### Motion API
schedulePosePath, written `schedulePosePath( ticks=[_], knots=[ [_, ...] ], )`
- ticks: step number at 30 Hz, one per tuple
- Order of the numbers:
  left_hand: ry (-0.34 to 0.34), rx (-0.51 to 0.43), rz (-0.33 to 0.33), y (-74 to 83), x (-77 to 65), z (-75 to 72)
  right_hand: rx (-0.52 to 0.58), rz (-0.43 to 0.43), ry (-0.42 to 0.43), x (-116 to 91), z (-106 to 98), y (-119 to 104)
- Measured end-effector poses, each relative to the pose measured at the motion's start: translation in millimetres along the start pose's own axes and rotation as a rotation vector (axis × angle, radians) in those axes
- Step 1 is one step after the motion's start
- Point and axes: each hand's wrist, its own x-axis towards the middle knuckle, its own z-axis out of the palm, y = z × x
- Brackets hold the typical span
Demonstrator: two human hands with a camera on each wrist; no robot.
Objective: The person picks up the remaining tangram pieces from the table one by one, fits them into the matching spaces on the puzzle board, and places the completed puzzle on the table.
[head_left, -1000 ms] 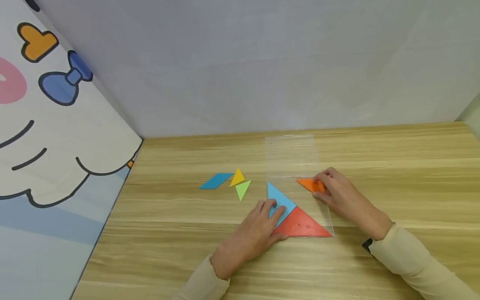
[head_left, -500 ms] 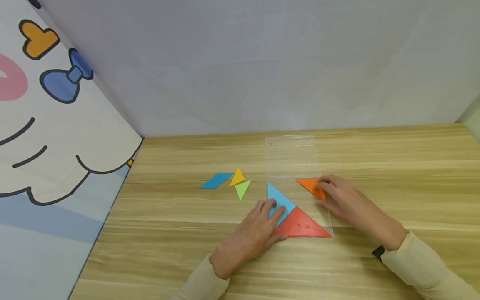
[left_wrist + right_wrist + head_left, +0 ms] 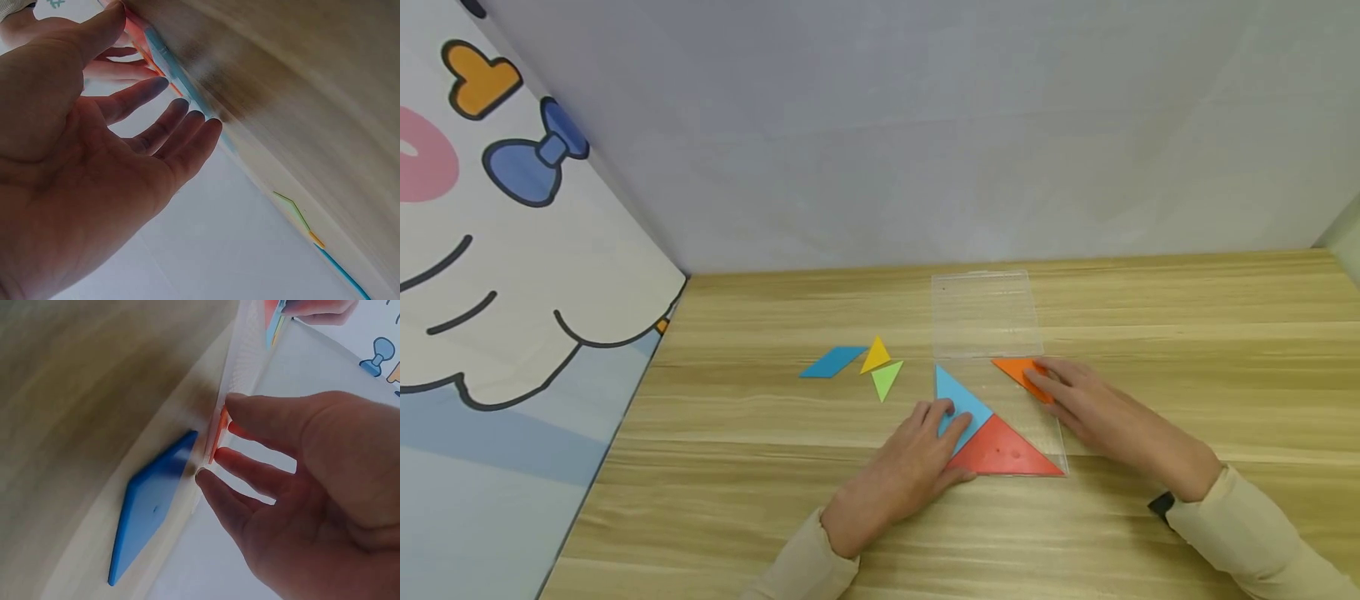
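Note:
My left hand (image 3: 906, 467) rests with its fingertips on a light blue triangle tangram piece (image 3: 958, 396). Beside that piece, a red triangle tangram piece (image 3: 1003, 452) lies against its edge in the clear plastic case (image 3: 1048, 439). At the case's upper right, my right hand (image 3: 1097, 408) touches a smaller orange triangle tangram piece (image 3: 1018, 373) with its fingertips. The right wrist view shows thumb and fingers at the orange piece's edges, fairly straight. The fingers hide part of both the light blue and orange pieces.
The case's clear lid (image 3: 985, 312) lies folded back behind it. Left of the case are a blue parallelogram (image 3: 833, 362), a yellow triangle (image 3: 876, 357) and a green triangle (image 3: 886, 381). A dark blue flat piece (image 3: 156, 500) lies near the right hand, hidden in the head view.
My right hand has shifted slightly right and down, its fingertips now lying over the orange triangle's right part. The orange triangle has barely moved. My left hand stays in place.

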Motion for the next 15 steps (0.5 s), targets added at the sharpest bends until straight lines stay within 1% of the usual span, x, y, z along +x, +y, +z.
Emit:
schedulePosePath(
  ticks=[3,6,11,15],
  knots=[
    [0.012,0.007,0.010,-0.2,-0.6,-0.1,0.006,0.025,-0.023,0.0,-0.7,-0.5],
    [0.020,0.010,0.017,-0.4,-0.8,0.1,0.016,0.035,-0.022,1.1,-1.1,-0.5],
    [0.014,0.008,0.015,-0.3,-0.8,-1.0,0.037,0.041,-0.007,4.1,-0.7,0.9],
    [0.014,0.005,0.017,0.0,-1.4,-1.0,0.016,0.028,0.019,4.6,0.4,1.4]
  ],
)
